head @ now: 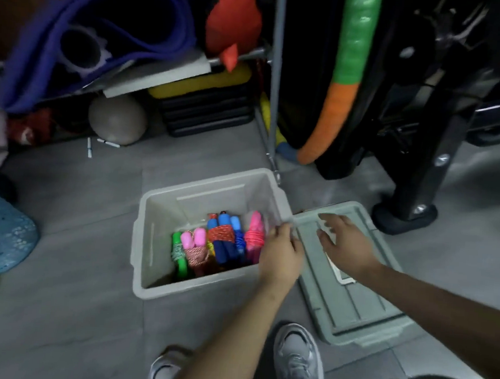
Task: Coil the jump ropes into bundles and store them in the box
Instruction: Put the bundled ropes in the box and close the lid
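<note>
An open grey box (pixel 164 210) stands on the floor in the head view. Several coiled jump ropes lie side by side in it: a green-handled one (pixel 179 252), a pink-handled one (pixel 196 244), a blue-handled one with red cord (pixel 223 235) and a bright pink one (pixel 254 234). My left hand (pixel 281 253) rests at the box's right rim, fingers loosely curled, holding nothing. My right hand (pixel 342 243) hovers open with spread fingers over the grey lid (pixel 359 303), which lies flat on the floor right of the box.
A shelf rack with a purple mat (pixel 106 19), a grey ball (pixel 117 119) and black step boards (pixel 207 112) stands behind the box. A green-orange hoop (pixel 345 77) and a black machine leg (pixel 404 212) are at the right. My shoes (pixel 299 358) are near the lid.
</note>
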